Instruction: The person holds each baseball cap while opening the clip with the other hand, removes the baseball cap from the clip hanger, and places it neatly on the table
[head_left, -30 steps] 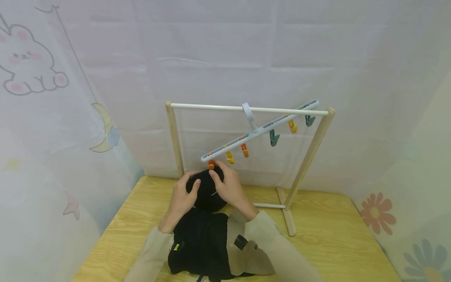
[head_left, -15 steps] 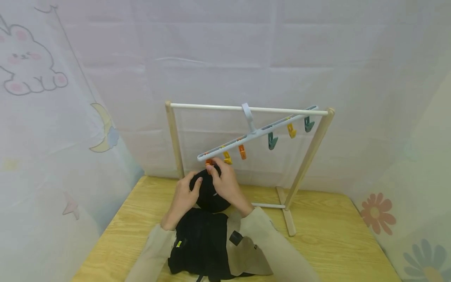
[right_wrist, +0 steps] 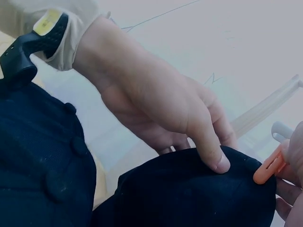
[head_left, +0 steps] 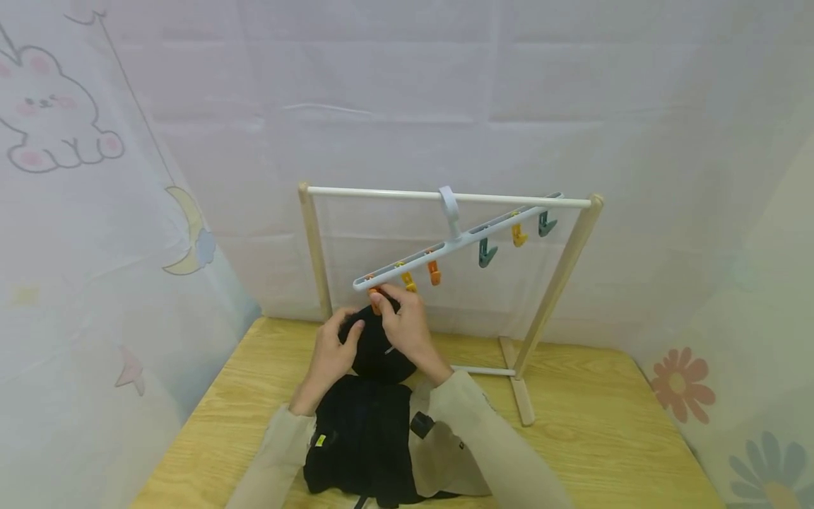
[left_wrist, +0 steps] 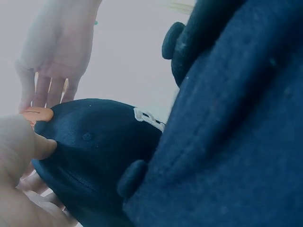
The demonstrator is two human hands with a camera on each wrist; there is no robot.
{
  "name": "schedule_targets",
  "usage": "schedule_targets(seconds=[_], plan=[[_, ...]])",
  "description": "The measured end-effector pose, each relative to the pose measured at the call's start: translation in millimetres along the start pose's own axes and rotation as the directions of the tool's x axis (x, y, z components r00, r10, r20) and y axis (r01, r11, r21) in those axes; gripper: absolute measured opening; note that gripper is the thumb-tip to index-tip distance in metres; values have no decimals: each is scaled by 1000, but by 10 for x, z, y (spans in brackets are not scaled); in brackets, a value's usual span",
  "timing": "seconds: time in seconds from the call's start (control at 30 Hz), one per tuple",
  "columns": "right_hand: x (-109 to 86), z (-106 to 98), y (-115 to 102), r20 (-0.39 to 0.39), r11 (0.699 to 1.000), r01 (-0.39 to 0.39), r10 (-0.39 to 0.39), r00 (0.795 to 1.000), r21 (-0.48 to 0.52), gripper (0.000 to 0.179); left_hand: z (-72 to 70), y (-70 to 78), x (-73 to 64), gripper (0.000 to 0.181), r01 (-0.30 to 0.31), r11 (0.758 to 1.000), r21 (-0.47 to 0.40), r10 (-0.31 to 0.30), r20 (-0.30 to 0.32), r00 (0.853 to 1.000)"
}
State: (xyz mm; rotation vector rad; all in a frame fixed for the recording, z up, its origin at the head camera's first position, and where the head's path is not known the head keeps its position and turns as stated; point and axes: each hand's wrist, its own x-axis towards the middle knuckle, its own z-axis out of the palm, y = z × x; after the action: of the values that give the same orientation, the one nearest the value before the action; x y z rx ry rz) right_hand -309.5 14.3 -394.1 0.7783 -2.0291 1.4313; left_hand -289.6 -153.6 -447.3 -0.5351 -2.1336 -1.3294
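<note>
A black cap [head_left: 376, 357] with white stitching hangs just under the low end of the pale blue clip hanger [head_left: 420, 259]. My left hand [head_left: 329, 357] grips its left edge, thumb pressed on the cloth in the right wrist view. At the cap's upper edge my right hand [head_left: 410, 326] pinches an orange clip [right_wrist: 268, 169], whose tip overlaps that edge in both wrist views. The hanger tilts down to the left. A black and beige cloth item [head_left: 365, 438] lies on the table below the hands.
The hanger hooks over the white bar [head_left: 375, 192] of a wooden-legged rack [head_left: 556, 290]. Other clips, such as a yellow clip [head_left: 519, 235] and a green clip [head_left: 486, 253], dangle along it. Printed white curtains surround the wooden table [head_left: 591, 424].
My right hand has shifted slightly left and drawn the orange clip down with it. The hanger has swung a little left, its far right end lower than before. My left hand keeps its hold.
</note>
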Motion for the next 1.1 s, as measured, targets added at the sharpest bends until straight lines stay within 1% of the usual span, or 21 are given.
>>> schedule_targets(seconds=[0.1,0.2,0.33,0.43,0.53,0.6,0.73,0.8,0.87,0.97,1.1], plan=[[17,-14,-9,-16,998,-51,51,999,38,19,19,20,3,15,17,1000,-21,-17,-4,1000],[39,4,-25,-37,995,-78,81,996,66,18,6,33,3,14,25,999,-32,-25,-3,1000],[68,16,-38,-70,993,-64,71,995,97,16,1,54,3,13,22,999,-27,-22,2,1000],[98,17,-34,-93,992,-53,64,994,119,16,5,58,4,12,21,1000,-6,-21,27,999],[127,9,-36,-105,990,-63,76,992,125,16,13,57,5,12,27,1000,5,-27,57,998],[140,3,-48,-108,989,-82,96,990,121,17,16,59,10,11,44,999,11,-45,71,996],[146,-5,-99,-75,989,-105,113,991,101,24,20,64,17,12,95,995,10,-96,85,992],[146,-5,-122,-50,990,-102,108,993,95,29,22,68,19,13,117,993,9,-117,90,989],[150,-3,-134,-28,990,-92,95,995,104,32,24,69,20,14,126,992,3,-126,90,988],[158,2,-134,-5,990,-78,79,997,119,35,23,68,25,16,142,990,-7,-141,83,986],[165,1,-135,17,987,-95,94,995,130,37,14,70,40,17,176,984,-38,-174,64,983]])
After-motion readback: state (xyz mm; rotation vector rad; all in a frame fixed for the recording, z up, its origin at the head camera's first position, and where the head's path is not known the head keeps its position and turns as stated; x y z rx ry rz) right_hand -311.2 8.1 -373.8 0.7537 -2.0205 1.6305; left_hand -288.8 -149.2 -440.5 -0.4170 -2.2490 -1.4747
